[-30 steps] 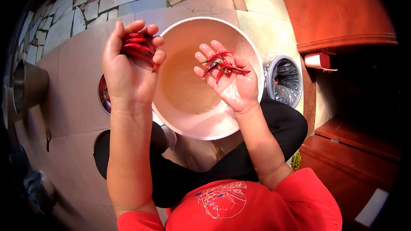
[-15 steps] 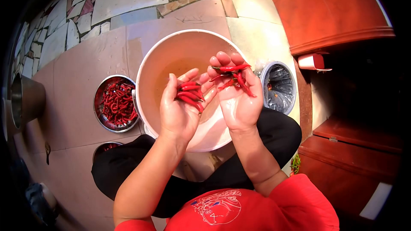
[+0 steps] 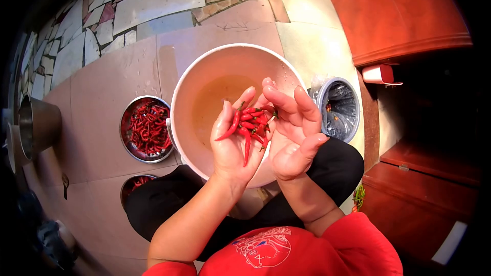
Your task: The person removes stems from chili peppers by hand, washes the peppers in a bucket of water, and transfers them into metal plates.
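Note:
My left hand (image 3: 231, 148) is cupped palm up and holds a pile of small red chillies (image 3: 251, 122), some with green stems. My right hand (image 3: 295, 138) is beside it, its fingers apart and its palm bare, the edge against the pile. Below both hands stands a large pale bucket (image 3: 179, 89) with cloudy yellowish-brown water (image 3: 215, 97) at its bottom. Left of the bucket, a metal bowl (image 3: 123, 135) holds many red chillies. A second metal bowl (image 3: 124, 194) with red chillies is partly hidden by my knee.
A lined bin (image 3: 356, 117) stands right of the bucket, by my knee. Red wooden furniture (image 3: 409, 15) is on the right. A metal pot (image 3: 43, 125) lies at far left. Green chillies (image 3: 359, 195) show at lower right. The floor (image 3: 97, 107) is tiled.
The chillies from my right palm are now together with those in my left. My right hand has turned and come against my left. The view has shifted slightly.

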The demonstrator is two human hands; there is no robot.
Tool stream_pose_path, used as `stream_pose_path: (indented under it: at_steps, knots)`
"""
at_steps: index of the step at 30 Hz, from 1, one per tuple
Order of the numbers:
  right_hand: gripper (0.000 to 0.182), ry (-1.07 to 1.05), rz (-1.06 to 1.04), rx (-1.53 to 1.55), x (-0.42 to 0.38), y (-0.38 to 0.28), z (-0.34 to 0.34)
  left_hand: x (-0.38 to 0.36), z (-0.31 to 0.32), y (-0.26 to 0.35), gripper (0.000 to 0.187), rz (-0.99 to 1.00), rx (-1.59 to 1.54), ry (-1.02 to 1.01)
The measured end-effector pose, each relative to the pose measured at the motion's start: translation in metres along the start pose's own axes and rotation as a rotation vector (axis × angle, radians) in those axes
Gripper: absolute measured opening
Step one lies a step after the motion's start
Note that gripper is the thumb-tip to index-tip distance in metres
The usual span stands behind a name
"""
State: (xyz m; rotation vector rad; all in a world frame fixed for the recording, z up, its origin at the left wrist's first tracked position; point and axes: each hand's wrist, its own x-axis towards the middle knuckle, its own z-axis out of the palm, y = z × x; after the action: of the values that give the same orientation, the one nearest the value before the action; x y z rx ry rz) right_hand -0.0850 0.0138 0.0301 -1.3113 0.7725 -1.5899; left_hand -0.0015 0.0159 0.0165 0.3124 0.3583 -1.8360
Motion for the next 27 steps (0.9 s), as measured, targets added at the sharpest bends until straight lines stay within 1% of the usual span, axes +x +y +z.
stream_pose_path:
  at_steps: [1, 3, 5, 7, 9, 10, 12, 13, 15, 16, 17, 18, 20, 21, 22, 24, 27]
  knots:
    - [0.073, 0.005, -0.001, -0.002, 0.003, -0.003, 0.001, 0.001, 0.001, 0.0, 0.044, 0.002, -0.01, -0.007]
    - [0.066, 0.018, 0.063, 0.018, 0.01, -0.007, 0.003, 0.002, 0.004, 0.001, 0.044, 0.002, -0.019, -0.019]
    - [0.064, 0.031, 0.069, 0.056, 0.017, -0.01, 0.005, 0.003, 0.007, 0.005, 0.044, -0.013, -0.048, 0.021]
    - [0.062, 0.034, 0.082, 0.097, 0.025, -0.012, 0.007, 0.006, 0.007, 0.01, 0.044, -0.02, -0.086, -0.025]
    - [0.063, 0.001, 0.148, 0.309, 0.032, -0.015, 0.01, 0.008, 0.01, 0.015, 0.044, -0.022, -0.124, -0.068]
    - [0.063, -0.007, 0.15, 0.308, 0.037, -0.017, 0.014, 0.009, 0.013, 0.017, 0.045, -0.007, -0.159, -0.043]
    - [0.057, 0.024, 0.326, 0.462, 0.05, -0.023, 0.022, 0.01, 0.016, 0.019, 0.045, 0.008, -0.201, -0.023]
    - [0.052, 0.0, 0.344, 0.467, 0.055, -0.022, 0.024, 0.011, 0.018, 0.02, 0.045, 0.006, -0.168, -0.035]
    - [0.05, -0.021, 0.384, 0.449, 0.068, -0.026, 0.025, 0.013, 0.016, 0.023, 0.046, 0.006, -0.138, -0.049]
    - [0.049, -0.036, 0.425, 0.435, 0.074, -0.031, 0.025, 0.014, 0.01, 0.024, 0.046, -0.032, -0.222, -0.167]
    - [0.04, -0.028, 0.418, 0.42, 0.082, -0.038, 0.027, 0.015, 0.007, 0.025, 0.046, -0.071, -0.305, -0.286]
    - [0.04, -0.03, 0.417, 0.417, 0.087, -0.044, 0.023, 0.014, 0.01, 0.025, 0.046, -0.071, -0.306, -0.289]
    - [0.026, -0.281, 0.331, -0.228, 0.097, -0.056, 0.008, 0.01, 0.02, 0.024, 0.047, -0.004, -0.167, -0.148]
    - [0.017, -0.426, 0.047, -0.521, 0.104, -0.051, 0.0, 0.01, 0.02, 0.025, 0.047, -0.004, -0.169, -0.154]
    - [0.017, -0.585, -0.087, -0.777, 0.107, -0.062, -0.005, 0.011, 0.018, 0.027, 0.047, -0.01, -0.175, -0.172]
    - [0.022, -0.734, -0.081, -0.826, 0.1, -0.058, -0.016, 0.012, 0.017, 0.028, 0.046, -0.003, -0.187, -0.192]
    - [0.024, -0.717, -0.091, -0.849, 0.084, -0.05, -0.019, 0.012, 0.016, 0.028, 0.045, -0.004, -0.165, -0.216]
